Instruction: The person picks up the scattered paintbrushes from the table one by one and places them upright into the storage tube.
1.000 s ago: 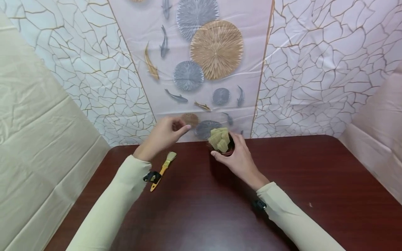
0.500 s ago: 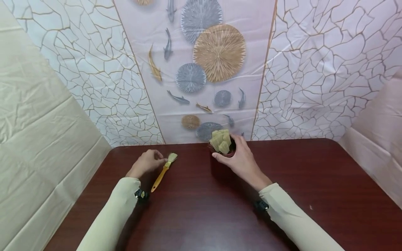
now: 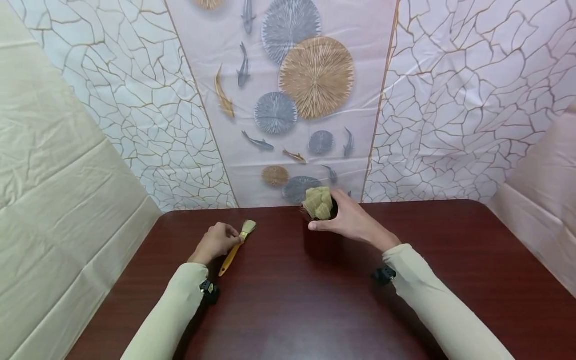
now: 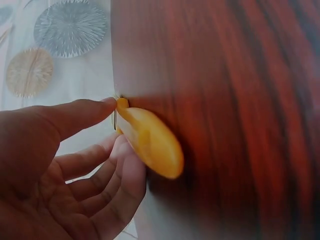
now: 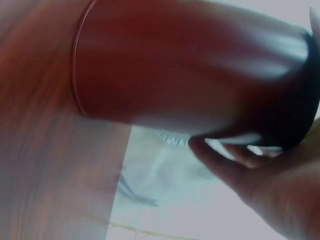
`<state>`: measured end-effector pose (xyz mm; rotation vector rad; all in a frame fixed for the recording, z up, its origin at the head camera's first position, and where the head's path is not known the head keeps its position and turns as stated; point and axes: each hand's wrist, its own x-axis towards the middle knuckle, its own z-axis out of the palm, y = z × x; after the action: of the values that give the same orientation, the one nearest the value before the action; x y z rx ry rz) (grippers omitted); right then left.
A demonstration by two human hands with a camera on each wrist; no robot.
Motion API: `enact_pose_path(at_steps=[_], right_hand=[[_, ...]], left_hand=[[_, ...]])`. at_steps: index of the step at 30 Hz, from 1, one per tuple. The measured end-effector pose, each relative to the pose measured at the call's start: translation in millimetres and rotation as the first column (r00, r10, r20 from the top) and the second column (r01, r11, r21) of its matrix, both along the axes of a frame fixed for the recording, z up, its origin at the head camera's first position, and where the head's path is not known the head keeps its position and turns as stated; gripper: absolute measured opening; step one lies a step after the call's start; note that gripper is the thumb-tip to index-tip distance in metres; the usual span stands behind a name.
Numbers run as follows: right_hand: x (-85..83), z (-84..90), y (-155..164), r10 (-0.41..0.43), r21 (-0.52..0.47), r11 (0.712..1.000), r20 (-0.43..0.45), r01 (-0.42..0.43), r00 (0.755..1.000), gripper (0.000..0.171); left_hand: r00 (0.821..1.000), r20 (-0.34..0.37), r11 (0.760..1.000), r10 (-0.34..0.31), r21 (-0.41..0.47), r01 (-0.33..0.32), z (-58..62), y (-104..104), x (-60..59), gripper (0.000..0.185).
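1 brush [image 3: 237,243] on the table, 1 cup [image 3: 320,220] of brushes, 2 hands.

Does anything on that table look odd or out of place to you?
Only one thing: a brush lies flat on the table under the left hand, while the other brushes stand bristles-up in the dark cup the right hand holds. Nothing looks spilled or broken.

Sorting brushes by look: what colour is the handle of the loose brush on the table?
Orange-yellow handle on the brush, clearest in the left wrist view.
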<state>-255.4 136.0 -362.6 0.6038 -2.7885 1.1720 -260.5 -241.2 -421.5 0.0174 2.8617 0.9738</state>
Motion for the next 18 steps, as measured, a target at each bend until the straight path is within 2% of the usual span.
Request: enact_pose_path(at_steps=[6,12,18], right_hand=[[-2.4,-7.2,4.6,0.024,-0.006,1.000,-0.028,-0.024,0.999,0.118],[-1.6,-13.1,5.5,-0.002,-0.033,0.999,-0.092,-0.001,0.996,0.105],[-0.3,-15.6,1.0,-0.005,-0.065,0.998,-0.102,-0.001,0.995,0.099]], left_hand=[[0.999,0.029,0.999,0.043,-0.003,-0.043,0.3,9.5,1.1,0.019],[0.998,0.052,1.000,0.017,0.011,-0.017,3.8,17.5,1.5,0.019],[0.999,0.045,1.000,0.008,0.017,-0.008,2.4,18.1,2.5,0.015]])
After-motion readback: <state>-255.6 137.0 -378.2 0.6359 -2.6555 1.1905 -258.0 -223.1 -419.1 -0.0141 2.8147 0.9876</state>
